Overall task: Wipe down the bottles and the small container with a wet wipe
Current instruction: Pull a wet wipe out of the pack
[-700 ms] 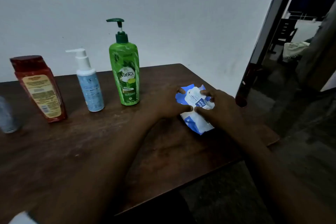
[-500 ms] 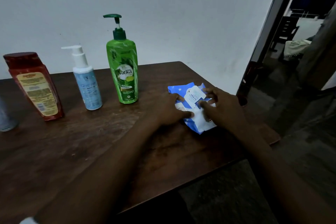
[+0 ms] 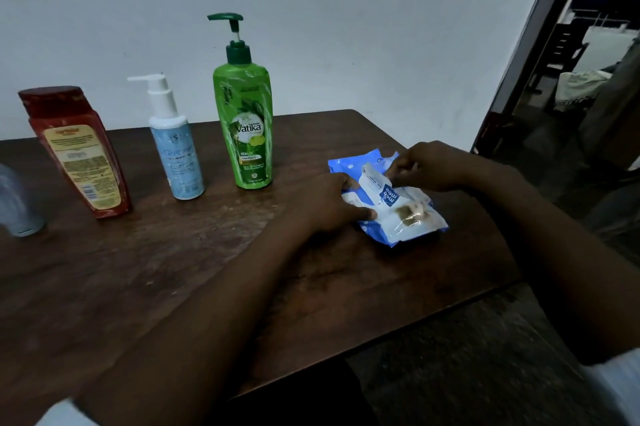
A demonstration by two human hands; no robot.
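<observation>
At the far left the small container (image 3: 17,204) is cut by the frame edge and blurred. Then the red bottle (image 3: 78,152), the white-and-blue pump bottle (image 3: 176,148) and the green pump bottle (image 3: 244,124) stand upright in a row, apart from each other, in the same places as half a second ago. My left hand (image 3: 325,204) holds the wipe pack (image 3: 408,218) down by its left end, with the thumb laid across it. What differs is the flap (image 3: 377,183). It lay flat on the pack before, and now my right hand (image 3: 433,166) pinches it between thumb and fingertips and has it peeled up and back. A brownish patch shows on the pack where the flap sat.

The pack lies close to the right edge of the bench (image 3: 173,270), well apart from the bottles. Bare wood runs from the row of bottles to the near edge, crossed only by my left forearm. Past the right edge the floor drops away towards a dark doorway.
</observation>
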